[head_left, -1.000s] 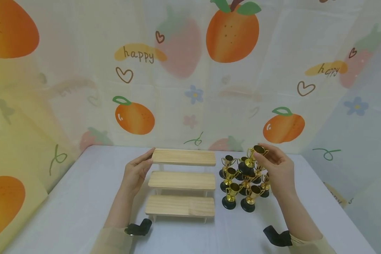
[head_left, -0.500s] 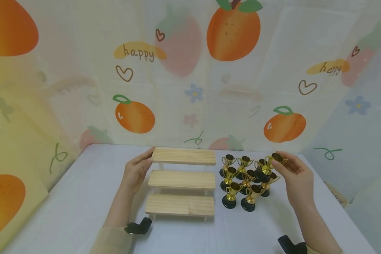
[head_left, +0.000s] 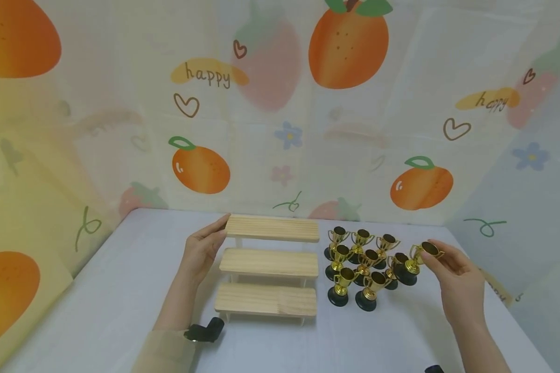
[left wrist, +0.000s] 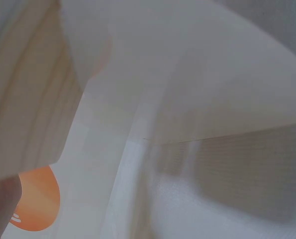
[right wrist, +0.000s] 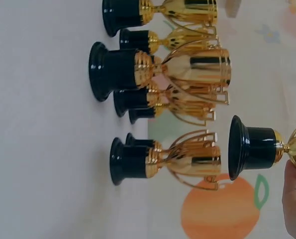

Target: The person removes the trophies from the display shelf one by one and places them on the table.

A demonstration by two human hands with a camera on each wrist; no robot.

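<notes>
A three-tier wooden display stand (head_left: pixel 267 262) with clear supports stands on the white table. My left hand (head_left: pixel 204 252) grips the left end of its top board, thumb in front and fingers reaching behind. That board (left wrist: pixel 28 99) fills the upper left of the left wrist view, with a bit of a finger (left wrist: pixel 2 201) below it. To the right, my right hand (head_left: pixel 462 280) pinches a small gold trophy cup (head_left: pixel 415 261) with a black base by its bowl. In the right wrist view this trophy (right wrist: pixel 257 148) is raised off the table, right of the standing ones.
Several matching trophies (head_left: pixel 366 268) stand in a cluster just right of the stand. The white tabletop (head_left: pixel 107 290) extends on both sides. A fruit-print cloth (head_left: pixel 280 150) hangs behind the table.
My right hand has carried the trophy from above the back of the cluster rightward and lower, to its right side. The left hand keeps its place on the stand.
</notes>
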